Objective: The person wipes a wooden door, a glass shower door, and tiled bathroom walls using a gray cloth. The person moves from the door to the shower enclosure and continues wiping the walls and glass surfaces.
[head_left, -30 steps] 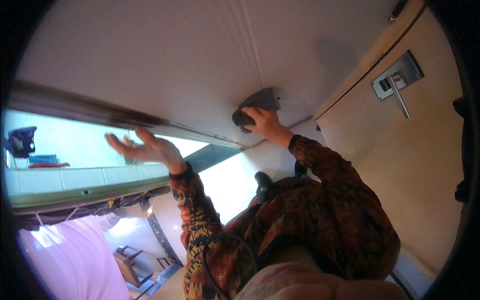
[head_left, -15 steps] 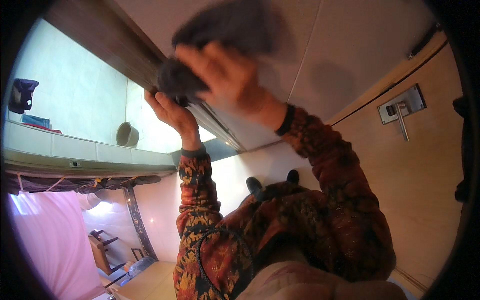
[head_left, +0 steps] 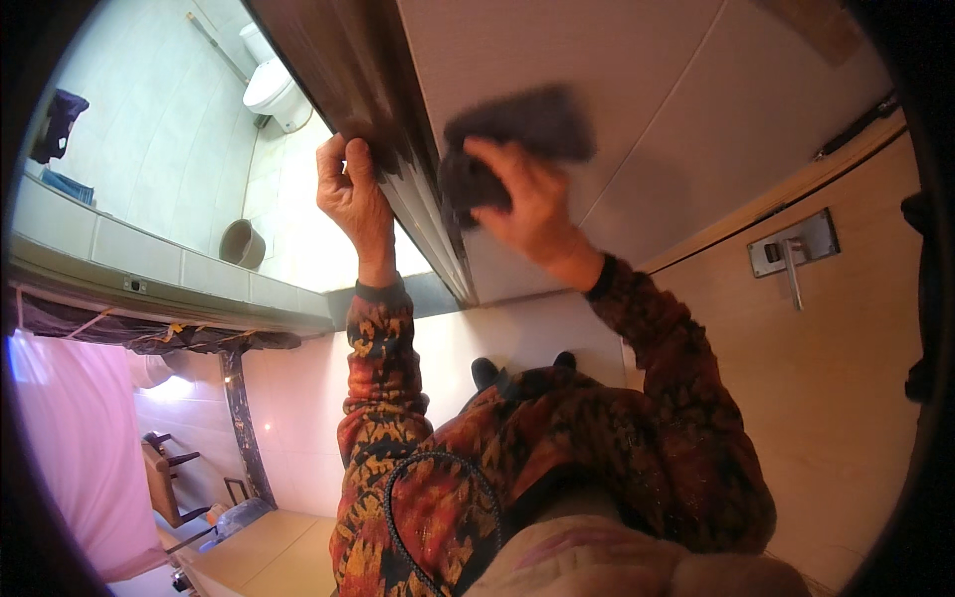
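Your right hand (head_left: 532, 204) is closed around a dark grey cloth (head_left: 542, 119), blurred in front of the pale wall (head_left: 607, 60) and just beside the brown door frame (head_left: 363, 80). Your left hand (head_left: 355, 204) curls at that frame's far edge; whether it grips, this view can't tell you. Wiping looks like the step in hand; the next move would call for a firm hold, cloth flat. You have no readable labels here.
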